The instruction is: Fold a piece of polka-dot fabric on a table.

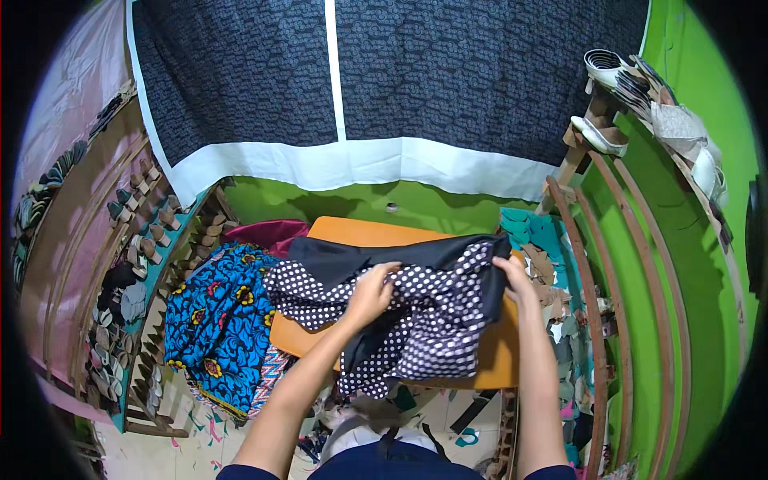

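Note:
A black garment with white-dotted parts [444, 348] lies spread across an orange tabletop [352, 230], its lower edge hanging over the near side. My left hand [373, 294] is closed on the middle of the garment, fingers pinching a fold of dotted fabric. At the garment's right edge, my right hand [516, 278] grips the black border near its top corner. The cloth's folds hide some of the fingertips. What kind of garment it is, I cannot tell.
Blue floral cloth [220, 308] is heaped left of the table, beside dark red fabric [272, 234]. Wooden racks with shoes [152, 232] stand at left; wooden rails [632, 320] run along the right. Scraps [212, 432] litter the floor. A dark curtain [240, 80] hangs behind.

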Available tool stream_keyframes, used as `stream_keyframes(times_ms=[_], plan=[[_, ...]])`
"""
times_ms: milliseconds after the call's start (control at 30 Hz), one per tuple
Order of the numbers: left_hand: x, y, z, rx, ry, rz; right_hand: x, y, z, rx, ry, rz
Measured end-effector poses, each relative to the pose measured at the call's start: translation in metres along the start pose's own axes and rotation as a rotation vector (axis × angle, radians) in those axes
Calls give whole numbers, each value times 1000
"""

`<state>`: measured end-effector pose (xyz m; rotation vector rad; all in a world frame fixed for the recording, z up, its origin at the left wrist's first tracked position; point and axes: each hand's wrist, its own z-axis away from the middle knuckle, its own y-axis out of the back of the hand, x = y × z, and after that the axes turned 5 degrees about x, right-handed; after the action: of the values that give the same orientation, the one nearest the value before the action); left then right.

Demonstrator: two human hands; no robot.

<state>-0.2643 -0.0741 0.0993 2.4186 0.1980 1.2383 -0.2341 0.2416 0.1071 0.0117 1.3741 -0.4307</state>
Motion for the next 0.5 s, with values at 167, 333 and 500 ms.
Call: stream_keyframes(times_ms=[167,333,500], plan=[[-64,38,38,49,101,-333,18,31,-25,113,2,23],[-76,37,59,-153,-86,-560,34,53,-39,212,171,526],[-91,18,48,-157,-151,-720,35,18,-22,627,232,1461]])
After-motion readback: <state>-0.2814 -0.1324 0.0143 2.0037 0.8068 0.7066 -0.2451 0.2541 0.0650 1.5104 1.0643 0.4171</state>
